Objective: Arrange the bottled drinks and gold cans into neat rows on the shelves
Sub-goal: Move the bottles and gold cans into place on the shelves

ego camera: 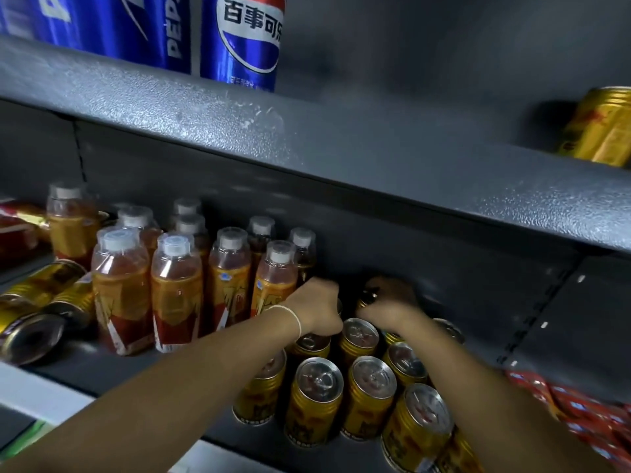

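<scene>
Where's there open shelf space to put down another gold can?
The upper shelf is bare between the Pepsi cans and a lone gold can. Below, a bare strip lies in front of the bottles, left of the upright gold cans. Crowded: at the back, where the left hand and right hand work, and the toppled cans far left.

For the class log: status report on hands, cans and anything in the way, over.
Left hand and right hand both deep at the back row of upright gold cans, grip hidden. Bottled drinks in rows. Tipped cans lie far left.
</scene>
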The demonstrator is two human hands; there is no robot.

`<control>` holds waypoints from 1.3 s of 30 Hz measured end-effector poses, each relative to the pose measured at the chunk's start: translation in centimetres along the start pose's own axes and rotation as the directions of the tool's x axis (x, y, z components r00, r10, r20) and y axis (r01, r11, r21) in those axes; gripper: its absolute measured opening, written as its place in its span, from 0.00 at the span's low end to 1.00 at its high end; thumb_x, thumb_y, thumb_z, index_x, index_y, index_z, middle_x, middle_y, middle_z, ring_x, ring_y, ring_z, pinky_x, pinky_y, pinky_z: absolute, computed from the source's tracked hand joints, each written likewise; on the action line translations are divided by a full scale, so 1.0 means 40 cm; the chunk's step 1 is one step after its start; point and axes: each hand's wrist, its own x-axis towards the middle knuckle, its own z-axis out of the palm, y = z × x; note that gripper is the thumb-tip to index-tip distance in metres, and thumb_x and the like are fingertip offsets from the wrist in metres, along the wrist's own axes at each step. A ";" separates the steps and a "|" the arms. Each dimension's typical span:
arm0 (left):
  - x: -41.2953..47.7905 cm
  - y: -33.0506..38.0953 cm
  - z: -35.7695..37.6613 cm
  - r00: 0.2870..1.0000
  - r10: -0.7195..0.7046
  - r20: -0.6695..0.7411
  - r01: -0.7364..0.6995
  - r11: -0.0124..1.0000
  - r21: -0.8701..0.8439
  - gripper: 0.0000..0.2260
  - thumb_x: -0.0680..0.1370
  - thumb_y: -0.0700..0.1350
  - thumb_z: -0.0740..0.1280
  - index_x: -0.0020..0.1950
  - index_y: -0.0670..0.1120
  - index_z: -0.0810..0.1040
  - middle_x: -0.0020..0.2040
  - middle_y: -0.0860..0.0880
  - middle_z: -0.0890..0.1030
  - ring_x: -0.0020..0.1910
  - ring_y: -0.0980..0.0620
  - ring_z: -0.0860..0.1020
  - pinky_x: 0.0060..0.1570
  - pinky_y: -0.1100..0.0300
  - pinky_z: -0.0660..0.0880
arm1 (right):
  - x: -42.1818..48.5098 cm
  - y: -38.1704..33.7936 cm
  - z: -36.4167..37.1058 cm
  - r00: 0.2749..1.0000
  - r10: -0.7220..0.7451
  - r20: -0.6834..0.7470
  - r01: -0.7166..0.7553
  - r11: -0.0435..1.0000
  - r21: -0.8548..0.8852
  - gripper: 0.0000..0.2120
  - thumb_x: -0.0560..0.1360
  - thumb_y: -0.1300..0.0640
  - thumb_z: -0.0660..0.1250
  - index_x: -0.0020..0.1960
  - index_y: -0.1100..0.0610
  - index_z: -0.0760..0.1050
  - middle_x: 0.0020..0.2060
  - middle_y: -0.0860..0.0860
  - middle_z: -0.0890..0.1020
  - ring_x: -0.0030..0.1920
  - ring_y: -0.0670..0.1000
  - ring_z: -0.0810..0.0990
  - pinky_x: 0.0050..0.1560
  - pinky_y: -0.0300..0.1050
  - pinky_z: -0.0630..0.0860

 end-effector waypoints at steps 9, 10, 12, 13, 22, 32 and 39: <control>-0.010 0.030 -0.024 0.976 -0.075 0.203 0.063 0.996 0.064 0.12 0.75 0.41 0.63 0.56 0.39 0.78 0.53 0.42 0.80 0.49 0.46 0.80 0.44 0.57 0.79 | -0.005 -0.004 -0.009 0.983 -0.130 0.132 0.123 0.991 0.059 0.13 0.74 0.44 0.68 0.42 0.53 0.81 0.38 0.52 0.84 0.42 0.52 0.82 0.43 0.48 0.79; -0.016 0.031 -0.029 0.975 -0.078 0.208 0.067 0.996 0.060 0.12 0.75 0.40 0.63 0.56 0.39 0.78 0.53 0.42 0.80 0.49 0.46 0.79 0.42 0.58 0.78 | -0.005 -0.007 -0.009 0.980 -0.138 0.144 0.132 0.990 0.049 0.13 0.75 0.44 0.67 0.42 0.53 0.81 0.38 0.52 0.83 0.42 0.53 0.82 0.42 0.49 0.78; -0.031 0.033 -0.037 0.976 -0.072 0.204 0.061 0.996 0.062 0.11 0.76 0.40 0.62 0.56 0.39 0.78 0.53 0.42 0.80 0.49 0.46 0.79 0.40 0.59 0.77 | -0.003 -0.007 -0.006 0.980 -0.127 0.154 0.126 0.992 0.020 0.12 0.77 0.46 0.66 0.42 0.53 0.80 0.38 0.53 0.82 0.41 0.54 0.81 0.41 0.48 0.77; -0.040 0.034 -0.043 0.979 -0.063 0.192 0.051 0.996 0.068 0.11 0.76 0.41 0.61 0.55 0.39 0.78 0.52 0.43 0.80 0.49 0.46 0.79 0.42 0.58 0.77 | -0.001 -0.008 -0.004 0.981 -0.111 0.159 0.111 0.994 0.009 0.10 0.78 0.47 0.65 0.45 0.52 0.79 0.39 0.53 0.82 0.42 0.53 0.81 0.42 0.48 0.78; -0.129 -0.010 -0.147 0.900 0.196 -0.389 -0.172 0.980 0.097 0.14 0.73 0.40 0.63 0.57 0.43 0.80 0.51 0.43 0.82 0.51 0.43 0.79 0.50 0.53 0.77 | -0.009 -0.111 -0.035 0.961 -0.221 -0.166 0.220 0.975 -0.027 0.10 0.76 0.55 0.69 0.57 0.52 0.81 0.54 0.53 0.84 0.52 0.54 0.82 0.49 0.43 0.75; -0.140 -0.084 -0.201 0.914 0.090 -0.395 0.003 0.973 0.230 0.15 0.74 0.49 0.64 0.56 0.42 0.77 0.52 0.41 0.81 0.51 0.40 0.79 0.48 0.56 0.74 | 0.000 -0.256 -0.043 0.891 -0.442 -0.102 0.454 0.874 0.172 0.35 0.73 0.58 0.73 0.76 0.52 0.63 0.72 0.54 0.70 0.72 0.55 0.68 0.71 0.48 0.66; -0.143 -0.100 -0.160 0.872 0.230 -0.432 -0.100 0.948 0.302 0.23 0.70 0.42 0.71 0.63 0.36 0.75 0.56 0.34 0.78 0.58 0.32 0.74 0.48 0.49 0.77 | 0.025 -0.263 -0.009 0.844 -0.536 0.033 0.529 0.840 0.119 0.45 0.70 0.57 0.76 0.79 0.48 0.55 0.76 0.53 0.58 0.76 0.55 0.59 0.74 0.48 0.60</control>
